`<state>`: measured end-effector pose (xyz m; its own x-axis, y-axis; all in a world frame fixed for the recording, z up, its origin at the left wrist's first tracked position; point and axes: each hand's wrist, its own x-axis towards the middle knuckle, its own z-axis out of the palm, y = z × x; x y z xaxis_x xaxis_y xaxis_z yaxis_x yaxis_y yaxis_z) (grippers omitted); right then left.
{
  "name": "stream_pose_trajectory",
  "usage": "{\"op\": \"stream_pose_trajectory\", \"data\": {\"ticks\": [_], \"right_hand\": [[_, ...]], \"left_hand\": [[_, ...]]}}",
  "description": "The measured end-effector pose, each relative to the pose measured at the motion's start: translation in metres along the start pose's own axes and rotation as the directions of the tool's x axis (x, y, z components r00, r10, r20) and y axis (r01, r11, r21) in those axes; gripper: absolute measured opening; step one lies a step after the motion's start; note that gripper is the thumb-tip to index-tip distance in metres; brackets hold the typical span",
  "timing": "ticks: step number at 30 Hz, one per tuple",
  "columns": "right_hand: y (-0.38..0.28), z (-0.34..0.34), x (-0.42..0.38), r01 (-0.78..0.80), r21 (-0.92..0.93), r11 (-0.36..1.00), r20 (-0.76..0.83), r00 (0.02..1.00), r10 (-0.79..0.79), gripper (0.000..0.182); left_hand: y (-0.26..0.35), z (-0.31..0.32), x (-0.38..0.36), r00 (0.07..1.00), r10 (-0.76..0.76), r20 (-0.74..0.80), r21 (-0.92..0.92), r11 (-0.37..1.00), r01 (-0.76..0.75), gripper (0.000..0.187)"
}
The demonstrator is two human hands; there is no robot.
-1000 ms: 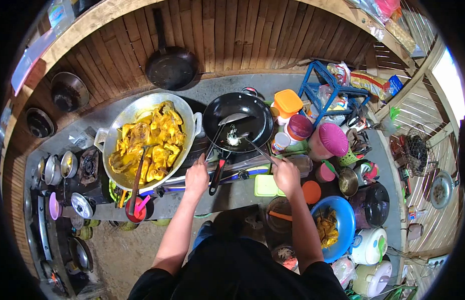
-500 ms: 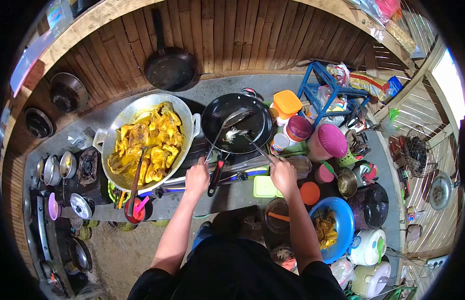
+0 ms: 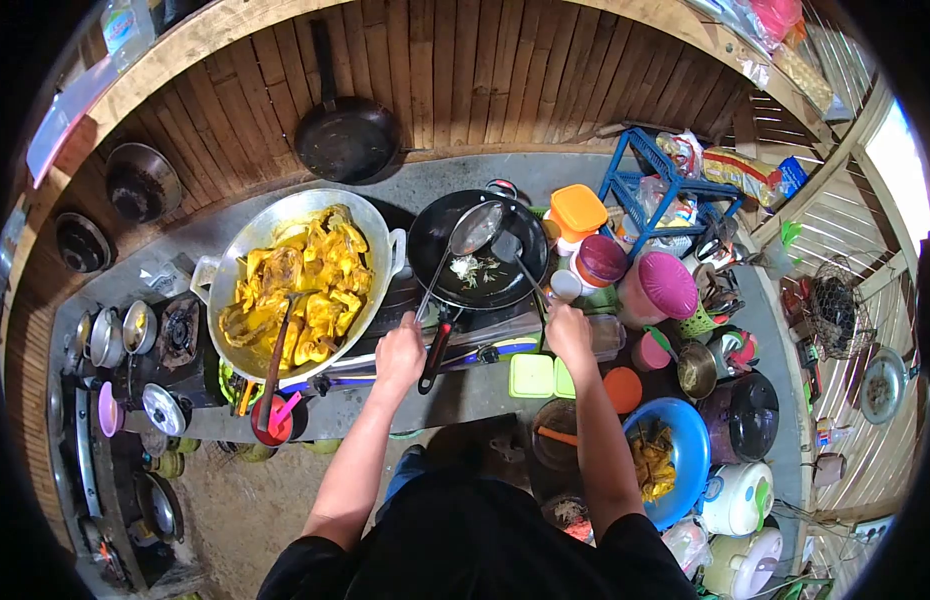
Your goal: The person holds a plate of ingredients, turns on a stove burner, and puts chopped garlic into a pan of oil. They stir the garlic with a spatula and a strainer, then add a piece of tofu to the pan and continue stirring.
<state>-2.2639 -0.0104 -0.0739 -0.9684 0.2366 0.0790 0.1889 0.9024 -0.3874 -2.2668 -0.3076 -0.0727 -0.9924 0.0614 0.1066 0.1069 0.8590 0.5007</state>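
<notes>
From where I stand, taking twelve o'clock as the slatted wooden wall (image 3: 465, 80), the clump of white shreds (image 3: 465, 268) lies in the black pan (image 3: 432, 235), between the two hands and a little beyond both. It sits at about one o'clock from the left hand (image 3: 400, 355) and about ten o'clock from the right hand (image 3: 568, 332), and the left looks slightly the nearer. The left fist is closed round the shaft of a metal ladle (image 3: 476, 226), whose long axis runs from seven o'clock up to one, its round head just past the shreds. The right fist is closed on a spatula (image 3: 506, 247) slanting from five o'clock to eleven, its blade just beside the shreds at about two o'clock from them, with thin greenish strands (image 3: 492, 274) strewn below it. I can't tell whether either head presses on the pan's floor. The pan handle (image 3: 437, 357) points roughly to seven o'clock, just beside the left fist at its three o'clock and ungripped. At ten o'clock from that fist stands the big silver pan (image 3: 266, 220), heaped with yellow meat (image 3: 300, 265).
</notes>
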Motion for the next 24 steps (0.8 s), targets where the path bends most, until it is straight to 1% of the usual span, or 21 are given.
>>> {"op": "stream_pose_trajectory", "data": {"ticks": [2,3,7,9,12,13,15,19,21,22,24], "right_hand": [[0.006,0.015,0.006,0.092,0.107,0.99,0.021,0.995,-0.095,0.022],[0.002,0.015,0.005,0.143,0.204,0.969,-0.032,0.99,-0.14,0.022],[-0.009,-0.001,-0.009,0.189,0.24,0.952,-0.021,0.982,-0.19,0.022],[-0.017,-0.017,-0.019,0.123,0.171,0.978,0.058,0.989,-0.135,0.027],[-0.025,-0.035,-0.027,0.093,0.127,0.988,0.069,0.992,-0.102,0.029],[-0.023,-0.033,-0.027,0.093,0.126,0.988,0.069,0.992,-0.102,0.029],[-0.018,-0.026,-0.026,0.136,0.173,0.975,0.068,0.986,-0.149,0.027],[-0.018,-0.02,-0.028,0.163,0.137,0.977,0.083,0.981,-0.175,0.026],[-0.02,-0.024,-0.028,0.108,0.028,0.994,0.085,0.99,-0.11,0.024],[-0.019,-0.024,-0.026,0.11,0.028,0.994,0.084,0.99,-0.112,0.024],[-0.016,-0.026,-0.022,0.081,-0.034,0.996,0.033,0.996,-0.08,0.023]], "left_hand": [[-0.001,0.0,0.0,1.0,-0.005,-0.005,0.009,1.0,0.005,0.019],[-0.001,0.0,0.0,1.0,-0.01,-0.01,0.018,1.0,0.01,0.019],[-0.004,0.0,-0.002,1.0,-0.004,-0.027,0.057,0.998,0.005,0.018],[-0.004,-0.002,-0.004,0.999,0.016,-0.047,0.068,0.998,-0.013,0.017],[-0.002,-0.006,-0.005,0.999,0.013,-0.053,0.05,0.999,-0.01,0.017],[-0.001,-0.007,-0.005,0.998,0.013,-0.053,0.049,0.999,-0.01,0.017],[0.0,-0.008,-0.004,0.999,0.004,-0.046,0.052,0.999,-0.002,0.017],[0.002,-0.007,-0.004,0.998,0.008,-0.063,0.021,1.0,-0.006,0.016],[0.001,-0.005,-0.003,0.998,0.003,-0.062,0.015,1.0,-0.002,0.016],[0.0,-0.005,-0.003,0.998,0.003,-0.064,0.014,1.0,-0.002,0.016],[-0.001,-0.006,-0.002,0.999,0.009,-0.045,0.022,1.0,-0.008,0.016]]}}
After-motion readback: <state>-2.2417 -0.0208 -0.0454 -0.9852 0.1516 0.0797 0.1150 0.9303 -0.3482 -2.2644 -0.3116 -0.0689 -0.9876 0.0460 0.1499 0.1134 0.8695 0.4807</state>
